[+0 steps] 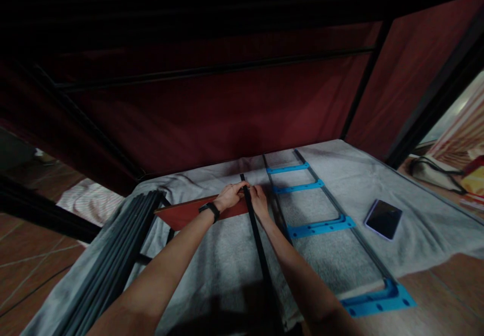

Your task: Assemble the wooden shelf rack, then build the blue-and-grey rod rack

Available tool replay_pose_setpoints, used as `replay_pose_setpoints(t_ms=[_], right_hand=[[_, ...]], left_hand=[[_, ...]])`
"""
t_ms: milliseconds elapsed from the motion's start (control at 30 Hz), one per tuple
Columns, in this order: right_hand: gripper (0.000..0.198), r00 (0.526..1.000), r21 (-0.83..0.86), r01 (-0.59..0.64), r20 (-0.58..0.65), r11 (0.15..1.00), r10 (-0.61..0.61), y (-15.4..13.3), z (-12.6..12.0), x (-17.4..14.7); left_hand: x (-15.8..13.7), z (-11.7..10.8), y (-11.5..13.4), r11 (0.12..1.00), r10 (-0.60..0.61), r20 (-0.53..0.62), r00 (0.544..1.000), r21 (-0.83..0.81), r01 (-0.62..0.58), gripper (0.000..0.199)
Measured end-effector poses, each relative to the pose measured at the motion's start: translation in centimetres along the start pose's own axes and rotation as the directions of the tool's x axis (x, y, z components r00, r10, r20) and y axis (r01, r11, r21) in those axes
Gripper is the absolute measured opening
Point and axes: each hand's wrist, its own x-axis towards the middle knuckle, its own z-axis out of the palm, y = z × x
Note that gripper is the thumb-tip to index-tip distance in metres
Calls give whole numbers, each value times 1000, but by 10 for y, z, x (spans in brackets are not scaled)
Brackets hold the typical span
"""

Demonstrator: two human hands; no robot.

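Note:
A long, narrow black bar (257,240) runs away from me across the grey cloth. Its far part is between my hands. My left hand (230,196), with a dark watch on the wrist, is closed, thumb and fingers pinching the bar near its far end. From the other side my right hand (259,201) closes against the same stretch, fingers curled. A flat reddish-brown panel (189,214) lies under my left hand, its right end at the bar. Whether panel and bar are joined is hidden by my fingers.
On the right lies a ladder-like frame of dark rails with several blue brackets (321,227). A phone (383,219) rests beyond it on the grey cloth (351,175). Bundled grey bars (113,260) lie left. A dark red panelled wall (227,114) stands in front.

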Motion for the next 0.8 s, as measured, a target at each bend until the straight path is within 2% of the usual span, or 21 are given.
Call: replay_pose_setpoints(t_ms=[67, 200, 367, 600, 800], right_hand=[[31, 999, 9, -37, -8, 999, 37, -2, 0, 1], [31, 999, -5, -25, 27, 1000, 26, -6, -1, 3], [29, 998, 20, -63, -2, 998, 63, -5, -2, -1], [34, 1000, 15, -20, 15, 1000, 19, -5, -2, -2], [26, 998, 21, -38, -42, 999, 39, -7, -2, -4]], left_hand=[[1, 0, -1, 1000, 6, 2, 1000, 4, -6, 42], [3, 2, -3, 1000, 13, -11, 1000, -1, -13, 43], [2, 2, -4, 999, 23, -21, 1000, -26, -24, 44], [1, 3, -3, 1000, 19, -37, 999, -8, -20, 47], [2, 2, -3, 999, 38, -23, 999, 35, -37, 44]])
